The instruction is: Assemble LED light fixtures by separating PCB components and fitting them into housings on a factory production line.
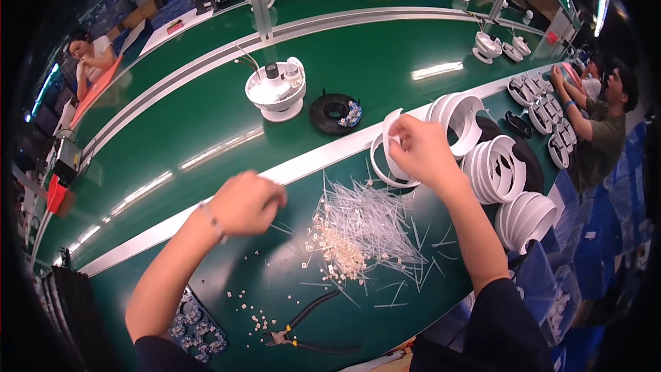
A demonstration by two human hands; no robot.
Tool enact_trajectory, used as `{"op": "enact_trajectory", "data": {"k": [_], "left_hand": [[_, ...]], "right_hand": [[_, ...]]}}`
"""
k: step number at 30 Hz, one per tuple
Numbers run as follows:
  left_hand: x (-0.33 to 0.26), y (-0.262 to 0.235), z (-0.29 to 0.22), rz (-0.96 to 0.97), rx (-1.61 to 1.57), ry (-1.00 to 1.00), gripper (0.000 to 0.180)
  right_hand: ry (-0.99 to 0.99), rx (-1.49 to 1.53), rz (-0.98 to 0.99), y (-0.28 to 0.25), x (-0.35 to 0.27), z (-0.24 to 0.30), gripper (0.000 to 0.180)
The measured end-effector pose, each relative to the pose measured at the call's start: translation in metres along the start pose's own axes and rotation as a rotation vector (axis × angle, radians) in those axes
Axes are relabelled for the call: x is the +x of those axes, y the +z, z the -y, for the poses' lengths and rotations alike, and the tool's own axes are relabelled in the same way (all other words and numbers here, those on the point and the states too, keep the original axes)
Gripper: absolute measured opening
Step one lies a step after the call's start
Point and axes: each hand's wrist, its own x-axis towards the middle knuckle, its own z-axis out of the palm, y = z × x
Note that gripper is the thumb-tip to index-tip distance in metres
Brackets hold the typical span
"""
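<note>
While my right hand (421,150) pinches a white ring (392,124) between thumb and fingers, my left hand (242,203) hangs across the bench from it, fingers curled; it blurs, and I cannot tell whether it holds anything. I judge the work to be partway: the ring in my grip is joined to nothing I can see, and more white rings (475,169) lie nested in stacks to the right of my right hand. Beyond my left hand stands a white housing (275,100), open on top with loose wires sticking up, so it looks unfinished; a black disc (320,111) lies beside it. Plenty of small stock seems left: clear strips (365,213) heaped between my hands, with little white blocks (337,251) spilling toward me. Nearer me than my left hand lie cutters (279,337), untouched, and blue circuit boards (197,317) sit beside that forearm. The dark green bench (241,272) ends at a pale rail (310,163) past my hands, and a glossy green counter (385,62) catches the lamps. Off to my far left a co-worker (93,62) sits; another person (606,110) works well right of my right hand.
</note>
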Motion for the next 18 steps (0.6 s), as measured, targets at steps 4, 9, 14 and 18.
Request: {"op": "enact_trajectory", "data": {"k": [4, 9, 14, 18], "left_hand": [[0.111, 0.024, 0.027, -0.3, -0.026, -0.403, 0.038], [0.207, 0.061, 0.041, -0.496, -0.224, -0.742, 0.049], [0.205, 0.075, 0.068, -0.591, -0.578, -0.628, 0.034], [0.126, 0.052, 0.006, -0.663, -1.3, -0.473, 0.02]], "right_hand": [[-0.114, 0.227, -0.092, -0.015, -0.032, 0.016, 0.022], [-0.313, 0.052, -0.097, -0.023, -0.068, 0.035, 0.036], [-0.59, 0.027, -0.024, -0.006, -0.072, 0.034, 0.037], [-0.663, -0.043, -0.181, -0.003, -0.048, 0.035, 0.035]]}}
